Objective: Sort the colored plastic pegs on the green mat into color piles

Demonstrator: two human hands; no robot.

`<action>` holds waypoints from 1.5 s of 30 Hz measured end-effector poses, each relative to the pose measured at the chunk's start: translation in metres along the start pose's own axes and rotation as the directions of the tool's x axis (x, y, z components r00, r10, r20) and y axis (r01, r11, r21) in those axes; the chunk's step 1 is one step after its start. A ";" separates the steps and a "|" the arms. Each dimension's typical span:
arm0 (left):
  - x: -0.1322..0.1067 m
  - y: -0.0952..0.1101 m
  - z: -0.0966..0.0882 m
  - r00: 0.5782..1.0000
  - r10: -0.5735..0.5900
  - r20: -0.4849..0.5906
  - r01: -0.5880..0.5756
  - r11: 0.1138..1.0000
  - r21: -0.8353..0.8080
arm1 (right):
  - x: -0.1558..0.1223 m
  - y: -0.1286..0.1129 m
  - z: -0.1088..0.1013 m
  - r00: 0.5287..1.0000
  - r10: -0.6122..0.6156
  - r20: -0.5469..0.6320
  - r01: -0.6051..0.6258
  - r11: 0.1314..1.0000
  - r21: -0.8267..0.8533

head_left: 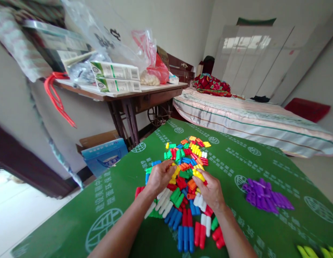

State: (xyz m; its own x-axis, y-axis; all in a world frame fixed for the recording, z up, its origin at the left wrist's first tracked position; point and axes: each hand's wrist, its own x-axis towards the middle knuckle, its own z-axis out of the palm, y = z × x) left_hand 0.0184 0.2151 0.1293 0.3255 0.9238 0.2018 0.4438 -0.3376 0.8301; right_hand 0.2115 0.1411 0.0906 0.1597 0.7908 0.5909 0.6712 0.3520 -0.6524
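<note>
Above a scattered pile of colourful bullet-shaped plastic pieces (186, 182), my two hands are a short gap apart. My left hand (160, 176) has thumb and fingers closed on yellow plastic pieces (175, 173) at the pile's left side. Closed too is my right hand (211, 189), with another bunch of yellow plastic pieces (198, 174) between thumb and fingers. Red, blue, green, white and orange pieces lie around both hands, many of them joined side by side. Nearest me are blue and red ones (186, 238). My palms and forearms hide parts of the pile.
The pile lies on a green printed table (123, 190). Purple pieces (263, 195) are heaped at the right; yellow-green ones (306, 251) lie at the lower right edge. A side table (102, 96) with boxes, a blue carton (104, 154) and a bed (244, 111) stand beyond.
</note>
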 end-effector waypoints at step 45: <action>0.011 -0.031 -0.036 0.872 -0.115 -0.476 0.184 0.978 0.099 | 0.000 0.008 -0.001 0.996 0.088 -0.034 -0.089 0.995 -0.040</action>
State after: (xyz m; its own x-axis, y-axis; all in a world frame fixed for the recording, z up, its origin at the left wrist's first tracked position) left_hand -0.0220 0.2419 0.1246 -0.1651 0.9302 0.3277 0.5767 -0.1785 0.7972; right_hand 0.2173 0.1433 0.0862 0.2427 0.8010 0.5473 0.6825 0.2600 -0.6831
